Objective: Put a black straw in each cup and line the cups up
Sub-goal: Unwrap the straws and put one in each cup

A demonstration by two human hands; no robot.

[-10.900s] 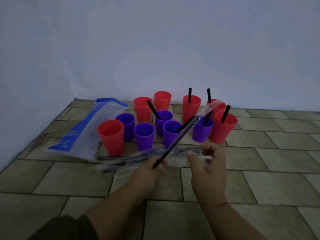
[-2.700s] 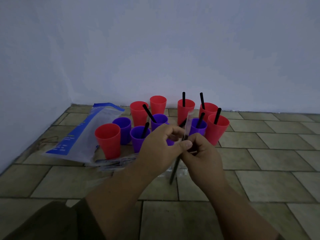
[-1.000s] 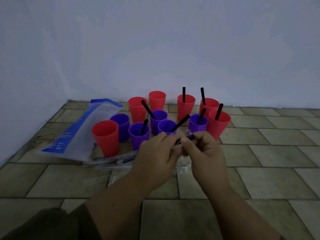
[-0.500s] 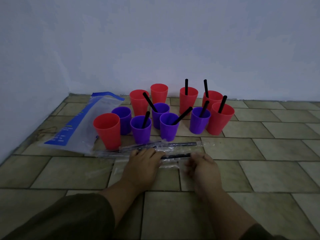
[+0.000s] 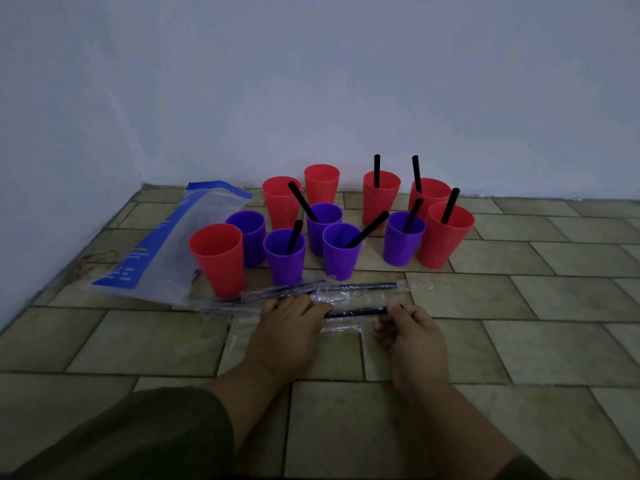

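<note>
Red and purple cups stand clustered on the tiled floor. Black straws stick out of several, such as the right red cup point(image 5: 446, 237) and the front purple cup point(image 5: 284, 256). The front-left red cup point(image 5: 218, 261) and the left purple cup point(image 5: 247, 237) hold none. A black straw point(image 5: 356, 311) lies on the floor, partly in clear wrapping. My left hand point(image 5: 289, 323) lies flat, with its fingers pressing the wrapping at the straw's left end. My right hand point(image 5: 407, 327) pinches the straw's right end. More wrapped straws point(image 5: 353, 287) lie just behind.
A clear and blue plastic bag point(image 5: 162, 251) lies at the left by the wall corner. Loose clear wrappers point(image 5: 207, 344) lie near my left hand. The wall runs close behind the cups. Bare tiles stretch to the right and in front.
One second ago both hands held the straw up in front of the cups. They have come down to the floor with it; since half a second ago little has moved.
</note>
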